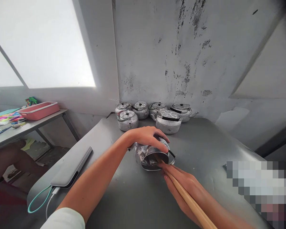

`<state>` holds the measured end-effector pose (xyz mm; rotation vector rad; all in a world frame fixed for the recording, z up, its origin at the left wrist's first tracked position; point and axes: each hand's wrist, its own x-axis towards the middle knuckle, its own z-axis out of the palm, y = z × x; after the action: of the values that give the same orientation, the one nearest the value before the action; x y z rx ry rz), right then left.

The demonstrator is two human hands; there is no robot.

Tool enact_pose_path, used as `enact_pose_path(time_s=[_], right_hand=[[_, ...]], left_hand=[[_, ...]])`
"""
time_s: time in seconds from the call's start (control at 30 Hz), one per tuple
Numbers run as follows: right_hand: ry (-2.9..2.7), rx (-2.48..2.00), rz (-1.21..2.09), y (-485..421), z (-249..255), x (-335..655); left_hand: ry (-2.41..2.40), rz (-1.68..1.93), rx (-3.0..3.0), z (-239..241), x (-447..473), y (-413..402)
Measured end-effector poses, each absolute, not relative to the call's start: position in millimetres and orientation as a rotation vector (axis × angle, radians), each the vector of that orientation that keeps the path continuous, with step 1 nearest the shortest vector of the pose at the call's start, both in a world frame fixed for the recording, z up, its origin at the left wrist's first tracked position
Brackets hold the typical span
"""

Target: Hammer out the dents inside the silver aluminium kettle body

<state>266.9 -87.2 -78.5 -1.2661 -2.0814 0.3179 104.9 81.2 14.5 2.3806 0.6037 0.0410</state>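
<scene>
A silvery metal kettle lies tipped on the grey table, its round opening turned toward me. My left hand is over its upper side, thumb and fingers spread around the body and holding it. In my right hand is a long wooden stick, gripped near its far end. That end reaches into the kettle's opening, and its tip is hidden in the dark inside. The kettle's handle shows at its right side.
Several more kettles stand by the stained wall. A grey power bank with a teal strap and white cable lies at left. On a side table sits a pink basin. A pixelated patch covers something at right.
</scene>
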Motion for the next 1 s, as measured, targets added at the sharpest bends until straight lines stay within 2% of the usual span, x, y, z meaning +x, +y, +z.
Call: enact_pose_path(time_s=[0.73, 1.0], right_hand=[[-2.263, -1.248, 0.3, -84, -75, 268], [-2.4, -1.399, 0.239, -91, -50, 263]], left_hand=[[0.572, 0.017, 2.454, 16, 103, 80], [0.64, -0.073, 2.503, 22, 113, 75]])
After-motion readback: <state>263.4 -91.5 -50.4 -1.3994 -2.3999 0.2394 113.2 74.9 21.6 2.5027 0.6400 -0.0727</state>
